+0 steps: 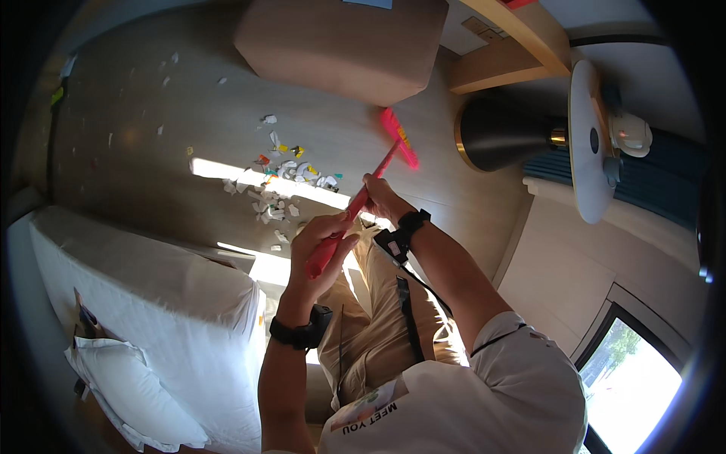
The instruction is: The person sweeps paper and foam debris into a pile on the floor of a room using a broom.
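We note a broom (pixel 356 205) with a smooth, rounded red handle and pink bristled head, the head near a brown, blocky seat (pixel 348 57). Crumpled white and coloured scraps (pixel 306 170) litter the floor (pixel 174 113) leftward. We see the left hand (pixel 307 238) curled around the handle's near end, the right hand (pixel 383 199) gripping farther along.

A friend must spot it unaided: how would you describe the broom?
Find the brown box-shaped furniture at the top of the view. Below its right end, the broom slants down-left through the right hand to the left hand. Long and reddish-pink, it stands out from the small scraps scattered to its left.
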`<state>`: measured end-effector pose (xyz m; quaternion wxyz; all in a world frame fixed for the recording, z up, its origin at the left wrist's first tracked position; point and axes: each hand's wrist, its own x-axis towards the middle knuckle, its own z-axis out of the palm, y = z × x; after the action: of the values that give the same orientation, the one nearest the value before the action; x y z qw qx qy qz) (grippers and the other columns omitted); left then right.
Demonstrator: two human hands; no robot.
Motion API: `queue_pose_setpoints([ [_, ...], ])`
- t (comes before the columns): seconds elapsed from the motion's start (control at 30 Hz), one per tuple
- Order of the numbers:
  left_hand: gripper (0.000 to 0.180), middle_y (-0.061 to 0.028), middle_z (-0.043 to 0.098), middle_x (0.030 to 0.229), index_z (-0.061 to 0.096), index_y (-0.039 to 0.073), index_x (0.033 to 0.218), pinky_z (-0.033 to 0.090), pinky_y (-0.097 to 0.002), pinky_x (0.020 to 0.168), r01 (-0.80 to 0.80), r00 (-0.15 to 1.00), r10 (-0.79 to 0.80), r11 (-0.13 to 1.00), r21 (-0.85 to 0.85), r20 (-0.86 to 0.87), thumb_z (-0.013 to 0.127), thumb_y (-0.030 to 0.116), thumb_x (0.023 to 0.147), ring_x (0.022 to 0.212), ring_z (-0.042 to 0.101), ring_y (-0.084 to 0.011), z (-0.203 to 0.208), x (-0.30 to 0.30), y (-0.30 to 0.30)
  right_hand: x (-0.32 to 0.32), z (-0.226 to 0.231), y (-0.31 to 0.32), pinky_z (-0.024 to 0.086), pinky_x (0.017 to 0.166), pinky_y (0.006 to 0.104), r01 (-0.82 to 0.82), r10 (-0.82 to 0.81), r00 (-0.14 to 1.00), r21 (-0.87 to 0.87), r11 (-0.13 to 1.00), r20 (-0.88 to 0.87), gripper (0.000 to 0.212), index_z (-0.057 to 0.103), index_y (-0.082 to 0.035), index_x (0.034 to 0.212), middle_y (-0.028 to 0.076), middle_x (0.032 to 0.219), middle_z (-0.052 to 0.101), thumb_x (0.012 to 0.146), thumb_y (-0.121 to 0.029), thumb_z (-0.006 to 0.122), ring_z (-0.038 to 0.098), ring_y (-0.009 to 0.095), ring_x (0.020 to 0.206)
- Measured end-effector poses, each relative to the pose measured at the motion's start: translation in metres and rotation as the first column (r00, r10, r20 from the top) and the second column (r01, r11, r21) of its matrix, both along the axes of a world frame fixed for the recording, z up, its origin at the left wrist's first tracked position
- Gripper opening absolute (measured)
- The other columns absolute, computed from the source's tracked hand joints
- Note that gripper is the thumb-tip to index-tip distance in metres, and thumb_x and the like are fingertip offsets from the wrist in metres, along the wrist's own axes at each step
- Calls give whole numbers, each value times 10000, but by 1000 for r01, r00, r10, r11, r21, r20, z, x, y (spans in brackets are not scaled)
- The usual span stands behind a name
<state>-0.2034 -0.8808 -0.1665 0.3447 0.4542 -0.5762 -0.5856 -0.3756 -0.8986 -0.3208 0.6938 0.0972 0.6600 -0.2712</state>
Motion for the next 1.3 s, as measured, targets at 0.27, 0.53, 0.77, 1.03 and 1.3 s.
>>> queue_pose_setpoints([
  [0.27, 121, -146, 575, 956, 575, 13, 877, 437, -292, 801, -323, 941, 312, 944, 72, 128, 615, 71, 778, 922, 566, -205, -8, 117, -2, 141, -4, -67, 408, 349, 294, -338, 339, 941, -65, 939, 5, 198, 424, -48, 771, 38, 534, 444, 843, -232, 419, 446, 141, 388],
  [0.53, 147, -168, 597, 889, 573, 19, 823, 480, -328, 683, -369, 789, 452, 890, -267, 415, 645, 77, 708, 814, 585, -274, 60, 166, 52, 236, 35, -38, 464, 337, 285, -515, 608, 775, -385, 766, 172, 239, 440, 30, 766, 118, 527, 515, 810, -200, 487, 511, 190, 358],
  [0.77, 282, -150, 605, 926, 572, 11, 842, 513, -336, 744, -127, 965, 152, 984, -128, 213, 713, 203, 689, 861, 611, -279, 122, 194, 78, 200, 123, 44, 478, 443, 258, -181, 210, 951, -141, 973, 226, 137, 392, -113, 832, 3, 632, 464, 856, -228, 463, 499, 100, 500],
  [1.03, 215, -145, 575, 1034, 555, 4, 939, 438, -274, 812, -16, 996, 41, 959, 281, -82, 635, 23, 741, 960, 557, -196, -1, 153, 81, 141, -16, 106, 465, 475, 295, -27, -6, 989, 217, 976, 149, 121, 394, -97, 761, -6, 590, 423, 839, -168, 454, 471, 134, 486],
  [1.3, 155, -122, 577, 1034, 574, -14, 862, 402, -234, 790, -205, 977, 178, 934, 292, 116, 609, -44, 714, 876, 530, -127, 70, 268, 1, 319, 12, 11, 465, 430, 313, 99, -97, 944, 11, 995, 316, 141, 399, -70, 760, 56, 627, 418, 801, -182, 476, 459, 175, 461],
])
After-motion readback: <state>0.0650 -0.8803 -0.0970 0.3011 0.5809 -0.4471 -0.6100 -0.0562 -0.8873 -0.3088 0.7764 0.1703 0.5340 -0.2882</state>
